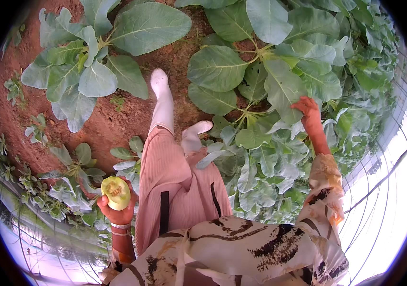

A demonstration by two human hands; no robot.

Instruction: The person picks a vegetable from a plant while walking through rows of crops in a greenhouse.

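Observation:
My left hand is wrapped around a pale green, rounded fruit or vegetable, its yellowish, rough inner part facing up. Bands circle that wrist. At the right, my right hand touches the edge of a broad green leaf on a leafy plant; the thumb lies partly behind foliage, so whether the fingers pinch the leaf is unclear. Some leaves of this plant have small holes. Below it grows another plant with lighter green leaves.
A large leafy plant stands at upper left on reddish soil. Both my feet, in white footwear, are on the soil between plants. Dense leafy rows spread along the right. Thin curved framework lines show at the rim.

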